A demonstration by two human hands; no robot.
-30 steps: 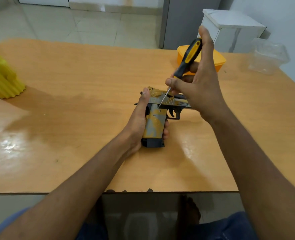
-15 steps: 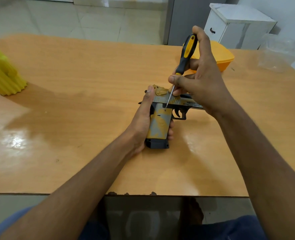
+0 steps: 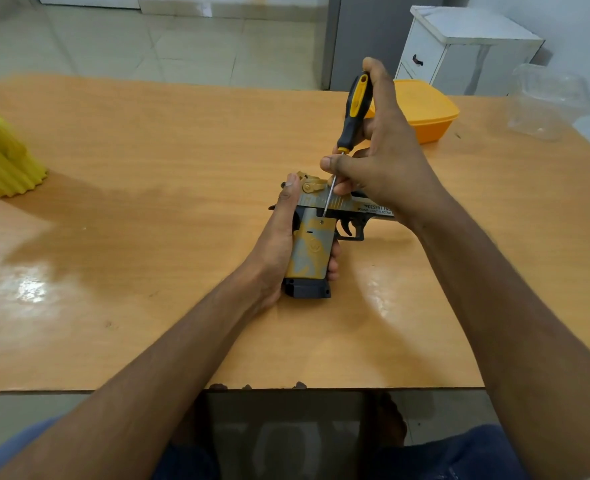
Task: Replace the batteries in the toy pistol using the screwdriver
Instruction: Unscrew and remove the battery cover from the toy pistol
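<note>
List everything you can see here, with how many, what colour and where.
toy pistol: one, yellow, grey and black, table centre
screwdriver: one, black and yellow, tip at the pistol grip
table: one, orange wood
lidded box: one, orange, far right of table
clear container: one, transparent, far right corner
ribbed object: one, yellow, left edge
cabinet: one, white, behind table
left hand: grips pistol
right hand: holds screwdriver

Orange wood-grain tabletop [image 3: 168, 161]: smooth, glossy, glare patches. Tan-and-grey plastic toy pistol [image 3: 312, 249]: matt. Black-and-yellow-handled screwdriver [image 3: 353, 112]: shiny metal shaft. Clear plastic container [image 3: 550, 102], far right corner: glossy.
</note>
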